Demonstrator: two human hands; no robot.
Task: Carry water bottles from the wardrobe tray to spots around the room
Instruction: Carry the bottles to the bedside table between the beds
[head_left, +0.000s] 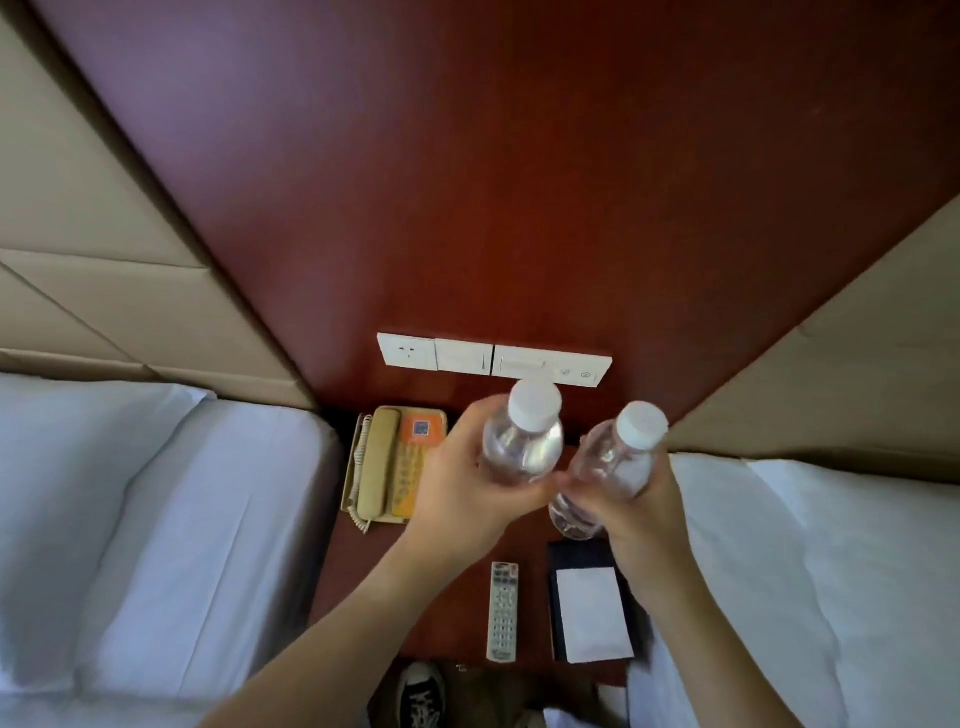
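- left hand wrapped round left bottle, white cap up
- right hand grips right bottle
- both held above nightstand btwn two beds, near phone & remote

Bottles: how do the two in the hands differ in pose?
The left bottle sits higher and nearly end-on to the camera, in the left hand. The right bottle tilts, its base showing below the right hand. Both are clear, white-capped, and over the nightstand.
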